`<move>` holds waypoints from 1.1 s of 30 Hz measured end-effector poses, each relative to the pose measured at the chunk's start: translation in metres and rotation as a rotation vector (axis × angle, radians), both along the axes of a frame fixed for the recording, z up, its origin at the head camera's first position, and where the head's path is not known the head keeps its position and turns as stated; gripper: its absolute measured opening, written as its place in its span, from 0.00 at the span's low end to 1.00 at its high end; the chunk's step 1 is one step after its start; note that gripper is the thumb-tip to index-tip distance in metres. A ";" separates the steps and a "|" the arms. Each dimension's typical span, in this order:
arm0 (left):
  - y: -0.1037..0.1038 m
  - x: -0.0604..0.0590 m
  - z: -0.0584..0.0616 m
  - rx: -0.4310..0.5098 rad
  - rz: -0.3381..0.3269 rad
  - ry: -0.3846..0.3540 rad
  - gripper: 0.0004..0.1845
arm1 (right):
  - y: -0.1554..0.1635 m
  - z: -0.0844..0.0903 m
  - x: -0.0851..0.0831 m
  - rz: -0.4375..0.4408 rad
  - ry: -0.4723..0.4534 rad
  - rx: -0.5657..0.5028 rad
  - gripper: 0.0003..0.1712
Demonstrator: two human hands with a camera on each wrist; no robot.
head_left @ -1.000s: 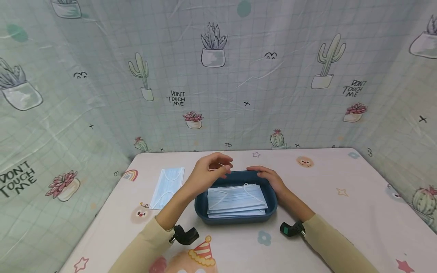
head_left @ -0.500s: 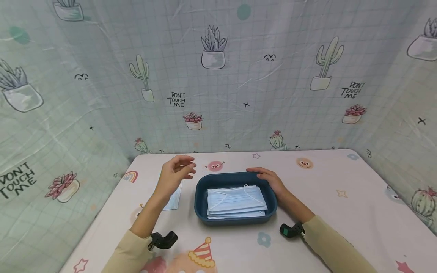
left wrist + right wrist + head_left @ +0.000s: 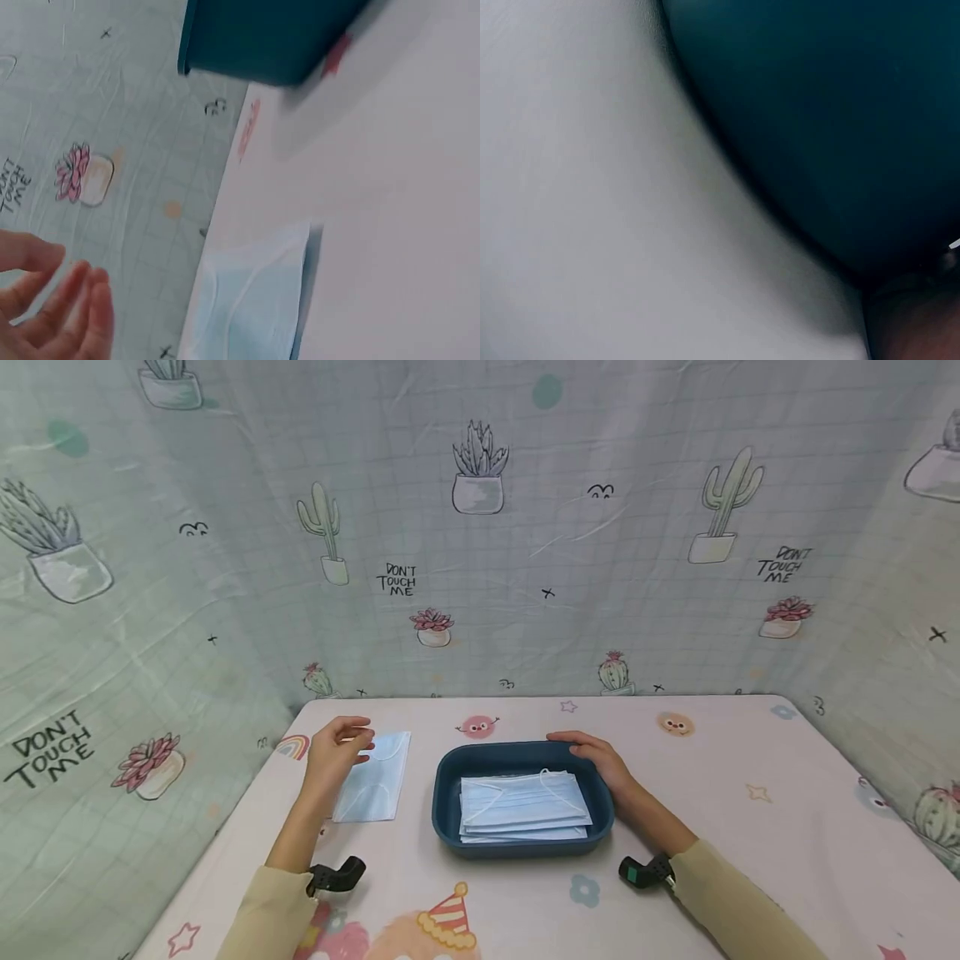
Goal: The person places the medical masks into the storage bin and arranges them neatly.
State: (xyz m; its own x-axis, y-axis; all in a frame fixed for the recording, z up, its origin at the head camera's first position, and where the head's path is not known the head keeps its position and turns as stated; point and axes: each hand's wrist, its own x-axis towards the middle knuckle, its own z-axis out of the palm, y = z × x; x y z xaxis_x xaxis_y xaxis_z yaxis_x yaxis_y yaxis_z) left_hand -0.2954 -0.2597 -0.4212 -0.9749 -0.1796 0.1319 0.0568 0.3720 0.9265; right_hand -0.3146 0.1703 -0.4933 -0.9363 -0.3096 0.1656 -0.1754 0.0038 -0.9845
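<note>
Single blue mask [image 3: 371,777] flat on table [image 3: 750,827], left of centre in head view, just beside dark blue tray [image 3: 450,777] but apart from it. Left hand [image 3: 337,752] over mask's upper left corner, fingers loosely curled, relaxed, gripping nothing; contact with mask not clear. Same mask [image 3: 251,300] at bottom centre of left wrist view, fingers [image 3: 82,315] at lower left of that frame, apart from mask, nothing between them. Stack of masks [image 3: 525,806] inside tray, ear loops on top. Right hand [image 3: 596,758] on tray's far right rim, fingers laid along edge, fairly straight, resting not clenching. Right wrist view: tray wall [image 3: 840,127] fills upper right, blurred, table surface lower left, hand barely seen. Cactus-print cloth [image 3: 480,527] behind table. Wrist cameras [image 3: 333,877] at both sleeves, lower part of head view.
</note>
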 end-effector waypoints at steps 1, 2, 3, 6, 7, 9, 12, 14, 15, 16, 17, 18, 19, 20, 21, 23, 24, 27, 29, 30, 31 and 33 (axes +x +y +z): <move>-0.003 -0.001 0.000 -0.025 0.010 -0.017 0.18 | 0.000 0.000 0.000 0.001 0.001 0.004 0.26; -0.006 -0.001 0.000 -0.055 0.022 -0.038 0.19 | 0.000 0.000 0.000 0.002 0.003 0.011 0.26; -0.009 -0.002 0.001 -0.084 0.032 -0.057 0.20 | 0.000 0.000 -0.001 0.002 0.004 0.016 0.26; -0.018 -0.001 -0.004 -0.150 0.055 -0.124 0.23 | 0.000 -0.001 -0.001 0.007 -0.007 0.011 0.26; -0.020 -0.001 -0.005 -0.179 0.059 -0.146 0.24 | 0.001 -0.002 -0.002 0.008 -0.011 0.002 0.26; -0.023 -0.002 -0.008 -0.245 0.061 -0.191 0.27 | 0.002 -0.003 -0.002 0.011 -0.018 -0.013 0.26; -0.026 -0.004 -0.012 -0.327 0.031 -0.271 0.31 | 0.002 -0.003 -0.003 0.010 -0.023 -0.014 0.26; -0.027 -0.005 -0.017 -0.373 0.010 -0.301 0.33 | 0.002 -0.003 -0.002 0.011 -0.021 -0.003 0.27; -0.027 -0.005 -0.019 -0.392 0.003 -0.306 0.33 | 0.002 -0.003 -0.002 0.012 -0.021 0.000 0.27; -0.027 -0.006 -0.022 -0.408 -0.003 -0.309 0.33 | 0.001 -0.003 -0.002 0.013 -0.016 0.004 0.27; -0.027 -0.006 -0.024 -0.423 -0.004 -0.304 0.33 | 0.001 -0.003 -0.003 0.016 -0.014 0.005 0.27; -0.028 -0.006 -0.026 -0.437 -0.001 -0.297 0.33 | 0.000 -0.002 -0.003 0.020 -0.015 0.001 0.27; -0.028 -0.006 -0.028 -0.451 0.005 -0.288 0.33 | 0.000 -0.003 -0.003 0.024 -0.013 -0.004 0.27; -0.028 -0.005 -0.029 -0.465 0.012 -0.281 0.33 | 0.000 -0.002 -0.003 0.028 -0.014 -0.009 0.27; -0.027 -0.005 -0.030 -0.471 0.019 -0.278 0.33 | 0.000 -0.002 -0.003 0.031 -0.011 -0.012 0.27; -0.027 -0.005 -0.031 -0.482 0.031 -0.278 0.33 | 0.000 -0.001 -0.002 0.034 -0.008 -0.014 0.27; -0.026 -0.005 -0.032 -0.485 0.039 -0.278 0.33 | 0.000 -0.001 -0.002 0.036 -0.008 -0.014 0.27; -0.025 -0.005 -0.032 -0.488 0.057 -0.286 0.31 | 0.000 0.000 -0.002 0.032 -0.003 -0.001 0.26; -0.024 -0.006 -0.032 -0.487 0.066 -0.293 0.31 | 0.000 0.000 -0.003 0.029 -0.004 0.010 0.26; -0.023 -0.006 -0.032 -0.483 0.069 -0.295 0.30 | 0.000 0.000 -0.003 0.028 -0.007 0.014 0.26; -0.023 -0.007 -0.032 -0.481 0.071 -0.295 0.30 | 0.000 0.000 -0.003 0.026 -0.008 0.018 0.26; -0.022 -0.007 -0.032 -0.476 0.076 -0.292 0.29 | 0.001 0.000 -0.003 0.025 -0.013 0.020 0.26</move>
State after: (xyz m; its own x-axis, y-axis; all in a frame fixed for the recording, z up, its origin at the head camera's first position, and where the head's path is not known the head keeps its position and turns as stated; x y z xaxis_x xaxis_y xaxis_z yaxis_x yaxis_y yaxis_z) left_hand -0.3027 -0.2815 -0.4530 -0.9697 -0.2374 -0.0579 -0.2201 0.7459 0.6287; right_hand -0.3174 0.1710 -0.4935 -0.9302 -0.3364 0.1472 -0.1629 0.0189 -0.9865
